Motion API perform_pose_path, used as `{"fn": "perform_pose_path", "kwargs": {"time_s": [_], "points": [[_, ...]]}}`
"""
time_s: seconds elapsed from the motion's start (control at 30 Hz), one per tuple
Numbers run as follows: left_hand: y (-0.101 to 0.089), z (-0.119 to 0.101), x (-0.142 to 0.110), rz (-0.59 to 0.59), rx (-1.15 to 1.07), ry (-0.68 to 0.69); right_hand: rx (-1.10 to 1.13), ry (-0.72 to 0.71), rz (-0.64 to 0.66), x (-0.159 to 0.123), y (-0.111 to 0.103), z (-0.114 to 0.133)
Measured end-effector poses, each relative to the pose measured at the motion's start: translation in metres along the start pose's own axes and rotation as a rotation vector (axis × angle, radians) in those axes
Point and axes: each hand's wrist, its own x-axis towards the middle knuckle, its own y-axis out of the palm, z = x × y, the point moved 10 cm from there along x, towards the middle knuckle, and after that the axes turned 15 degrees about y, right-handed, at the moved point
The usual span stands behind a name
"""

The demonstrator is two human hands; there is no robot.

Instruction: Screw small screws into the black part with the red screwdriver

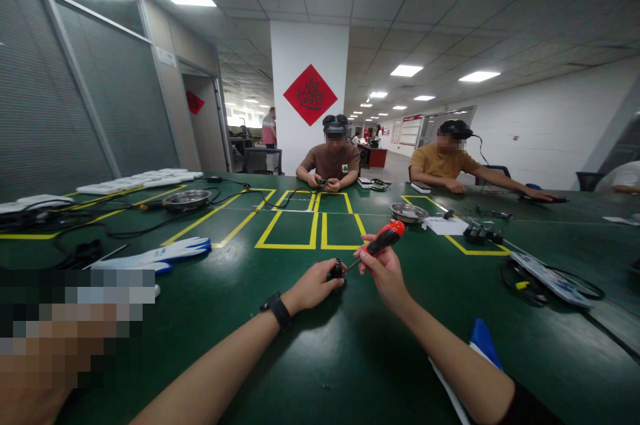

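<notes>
left hand [314,286] pinches a small black part [337,269]; right hand [389,273] grasps the red-and-black screwdriver [387,237]. brace the part firmly, keeping the screwdriver straight.

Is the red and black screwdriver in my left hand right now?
No, the red and black screwdriver is in your right hand, while your left hand holds a small black part.

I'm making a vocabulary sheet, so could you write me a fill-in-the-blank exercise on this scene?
1. The tool in the right hand is a ____.
2. The left hand holds a small dark part over a table coloured ____.
3. The tape lines are ____.
4. The pillar bears a red ____-shaped sign.

Answers: screwdriver; green; yellow; diamond.
</notes>
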Motion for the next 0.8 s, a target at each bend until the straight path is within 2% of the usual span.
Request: {"fn": "perform_pose_path", "kwargs": {"time_s": [0.07, 0.27, 0.47, 0.57, 0.8], "points": [[0.000, 0.001, 0.000, 0.002, 0.001, -0.003, -0.018, 0.002, 0.002, 0.001, -0.001, -0.001], [0.000, 0.004, -0.001, -0.006, 0.006, -0.006, -0.131, -0.079, -0.099, 0.002, -0.006, 0.011], [0.000, 0.004, -0.001, -0.011, -0.005, -0.007, 0.299, 0.075, 0.057, 0.008, 0.006, -0.004], [0.001, 0.005, -0.002, -0.014, -0.003, -0.022, 0.363, 0.091, 0.066, 0.008, 0.006, -0.005], [0.000, 0.004, -0.002, -0.017, -0.008, -0.027, 0.069, 0.011, 0.015, 0.005, 0.005, 0.004]]}}
